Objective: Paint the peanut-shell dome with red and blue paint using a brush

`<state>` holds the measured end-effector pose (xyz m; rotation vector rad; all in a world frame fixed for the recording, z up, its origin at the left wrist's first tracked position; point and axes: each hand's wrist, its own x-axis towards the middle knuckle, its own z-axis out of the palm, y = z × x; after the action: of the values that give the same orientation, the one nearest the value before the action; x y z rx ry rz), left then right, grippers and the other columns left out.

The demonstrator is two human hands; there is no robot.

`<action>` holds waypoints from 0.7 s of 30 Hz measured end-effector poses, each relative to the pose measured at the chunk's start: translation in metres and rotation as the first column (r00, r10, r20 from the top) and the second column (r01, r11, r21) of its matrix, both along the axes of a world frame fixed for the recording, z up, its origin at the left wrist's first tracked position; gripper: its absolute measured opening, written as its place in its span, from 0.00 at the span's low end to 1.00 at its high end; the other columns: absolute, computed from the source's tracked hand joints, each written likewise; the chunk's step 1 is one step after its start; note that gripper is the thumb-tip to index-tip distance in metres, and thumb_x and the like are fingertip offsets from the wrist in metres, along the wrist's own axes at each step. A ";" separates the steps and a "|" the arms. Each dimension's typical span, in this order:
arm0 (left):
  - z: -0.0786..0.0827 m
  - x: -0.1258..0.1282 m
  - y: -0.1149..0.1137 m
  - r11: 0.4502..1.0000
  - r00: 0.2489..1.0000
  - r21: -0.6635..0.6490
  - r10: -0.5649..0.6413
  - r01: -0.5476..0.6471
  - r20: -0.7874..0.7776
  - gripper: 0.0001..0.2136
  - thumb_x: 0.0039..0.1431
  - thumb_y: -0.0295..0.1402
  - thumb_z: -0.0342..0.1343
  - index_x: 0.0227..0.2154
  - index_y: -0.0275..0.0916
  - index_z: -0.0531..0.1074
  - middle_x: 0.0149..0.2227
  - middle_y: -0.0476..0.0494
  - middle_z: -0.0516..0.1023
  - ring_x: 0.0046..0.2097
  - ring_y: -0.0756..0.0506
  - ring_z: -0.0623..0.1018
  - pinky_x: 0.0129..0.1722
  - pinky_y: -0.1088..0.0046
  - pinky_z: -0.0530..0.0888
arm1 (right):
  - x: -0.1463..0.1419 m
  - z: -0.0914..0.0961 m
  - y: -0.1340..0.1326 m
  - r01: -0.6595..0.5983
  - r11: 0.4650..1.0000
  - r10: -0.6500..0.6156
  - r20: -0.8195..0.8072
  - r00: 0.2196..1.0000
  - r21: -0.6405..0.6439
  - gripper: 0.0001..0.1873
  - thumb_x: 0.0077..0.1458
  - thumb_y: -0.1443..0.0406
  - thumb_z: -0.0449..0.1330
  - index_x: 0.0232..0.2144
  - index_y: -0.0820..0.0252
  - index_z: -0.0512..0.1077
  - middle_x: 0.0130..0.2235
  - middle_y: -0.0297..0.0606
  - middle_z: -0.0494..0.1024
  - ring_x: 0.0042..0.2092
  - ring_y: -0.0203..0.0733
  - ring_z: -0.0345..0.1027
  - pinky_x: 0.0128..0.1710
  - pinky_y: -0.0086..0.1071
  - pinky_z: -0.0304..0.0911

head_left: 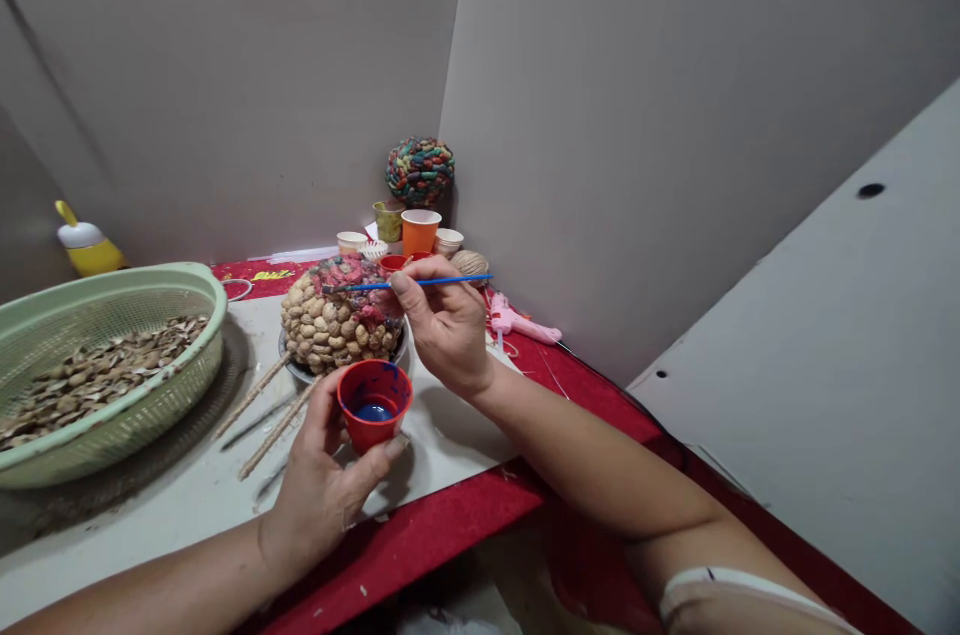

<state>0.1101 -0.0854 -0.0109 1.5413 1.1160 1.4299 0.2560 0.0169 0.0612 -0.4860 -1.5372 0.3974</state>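
Observation:
My left hand (324, 475) is wrapped round a small red cup (375, 430) with dark blue paint inside. A thin blue paintbrush (450, 281) is pinched in my right hand (450, 325), its dark tip pointing left over a round ball covered in peanut shells (326, 320). The ball rests in a grey bowl. Its upper part is painted red, pink and dark, while the lower front is bare tan shell; whether the bristles touch it I cannot tell. Two rope-wrapped sticks (277, 430) stick out from the bowl toward me.
At left stands a green basket (214, 315) of shells. Behind the ball are an orange cup (421, 233), other small cups and a multicoloured shell ball (420, 170). A pink glue gun (525, 320) lies at right, near the grey wall. A yellow bottle (94, 250) is at far left.

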 end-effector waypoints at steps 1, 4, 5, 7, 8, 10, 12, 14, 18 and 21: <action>0.000 0.000 0.000 1.000 1.000 -0.003 -0.003 0.003 -0.002 0.25 0.56 0.38 0.68 0.55 0.46 0.67 0.53 0.44 0.76 0.51 0.43 0.79 0.52 0.67 0.78 | 0.002 0.000 -0.002 0.024 1.000 -0.024 0.024 0.999 0.015 0.09 0.66 0.59 0.58 0.35 0.57 0.70 0.30 0.31 0.74 0.29 0.32 0.73 0.30 0.27 0.72; 0.002 0.000 0.000 1.000 1.000 -0.013 0.000 0.000 -0.006 0.26 0.55 0.38 0.68 0.55 0.45 0.66 0.53 0.43 0.77 0.51 0.42 0.80 0.52 0.65 0.78 | 0.008 -0.002 -0.009 0.072 0.996 -0.075 0.063 0.995 0.048 0.08 0.66 0.61 0.58 0.34 0.56 0.70 0.29 0.32 0.75 0.29 0.33 0.73 0.29 0.28 0.71; 0.003 0.000 0.000 1.000 1.000 -0.016 0.003 -0.003 -0.006 0.26 0.55 0.38 0.68 0.55 0.44 0.67 0.53 0.42 0.77 0.51 0.42 0.80 0.53 0.65 0.78 | 0.010 -0.003 -0.012 0.077 0.995 -0.081 0.064 0.995 0.055 0.07 0.66 0.62 0.58 0.34 0.56 0.70 0.30 0.32 0.75 0.29 0.33 0.73 0.29 0.28 0.72; 0.004 0.000 0.000 1.000 1.000 -0.018 0.005 -0.005 -0.004 0.26 0.55 0.38 0.69 0.54 0.44 0.67 0.54 0.42 0.77 0.52 0.42 0.79 0.53 0.65 0.78 | 0.012 -0.004 -0.015 0.076 0.995 -0.079 0.047 0.996 0.072 0.06 0.66 0.63 0.58 0.35 0.56 0.71 0.30 0.32 0.75 0.30 0.34 0.74 0.30 0.29 0.72; 0.004 0.001 0.000 1.000 1.000 -0.017 0.005 -0.005 -0.003 0.26 0.55 0.38 0.68 0.54 0.44 0.67 0.54 0.42 0.77 0.53 0.42 0.79 0.54 0.65 0.78 | 0.012 -0.004 -0.015 0.072 0.994 -0.075 0.035 0.997 0.080 0.05 0.65 0.64 0.59 0.35 0.56 0.71 0.31 0.32 0.76 0.31 0.34 0.75 0.31 0.29 0.73; 0.004 0.001 0.000 1.000 1.000 -0.019 0.011 -0.011 -0.011 0.26 0.55 0.39 0.68 0.54 0.44 0.67 0.53 0.42 0.77 0.52 0.41 0.80 0.53 0.64 0.78 | 0.010 -0.004 -0.014 0.065 0.994 -0.067 0.013 0.998 0.090 0.03 0.65 0.64 0.59 0.37 0.56 0.71 0.31 0.33 0.77 0.33 0.36 0.76 0.32 0.30 0.74; 0.004 0.001 0.000 1.000 1.000 -0.021 0.020 -0.020 -0.024 0.26 0.55 0.39 0.68 0.54 0.43 0.67 0.52 0.41 0.78 0.51 0.41 0.80 0.53 0.63 0.78 | 0.008 -0.004 -0.010 0.063 0.993 -0.065 0.009 0.998 0.098 0.04 0.66 0.63 0.58 0.37 0.56 0.72 0.33 0.34 0.78 0.35 0.36 0.77 0.34 0.30 0.74; 0.004 0.001 0.000 0.999 0.999 -0.020 0.029 -0.030 -0.035 0.26 0.54 0.39 0.68 0.54 0.43 0.67 0.52 0.41 0.78 0.50 0.41 0.81 0.52 0.63 0.78 | 0.005 -0.003 -0.006 0.061 0.993 -0.063 0.022 0.998 0.099 0.06 0.66 0.63 0.58 0.37 0.56 0.72 0.34 0.34 0.79 0.35 0.36 0.77 0.36 0.31 0.75; 0.006 0.002 0.001 0.999 0.999 -0.018 0.026 -0.027 -0.039 0.26 0.54 0.40 0.68 0.53 0.42 0.67 0.51 0.41 0.78 0.50 0.41 0.81 0.52 0.64 0.79 | 0.005 -0.001 -0.004 0.049 0.997 -0.052 0.044 0.998 0.060 0.07 0.66 0.62 0.58 0.35 0.57 0.72 0.33 0.33 0.78 0.33 0.34 0.76 0.35 0.30 0.74; 0.007 0.001 0.001 1.000 0.999 -0.018 0.013 -0.014 -0.045 0.25 0.55 0.39 0.68 0.54 0.43 0.67 0.52 0.41 0.78 0.51 0.42 0.80 0.52 0.65 0.78 | 0.012 -0.002 -0.010 0.048 0.998 -0.049 0.043 0.998 0.039 0.06 0.66 0.63 0.58 0.35 0.57 0.71 0.31 0.32 0.76 0.31 0.34 0.74 0.32 0.29 0.73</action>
<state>0.1112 -0.0846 -0.0043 1.5624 1.1648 1.3966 0.2678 0.0071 0.0595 -0.5042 -1.5698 0.3213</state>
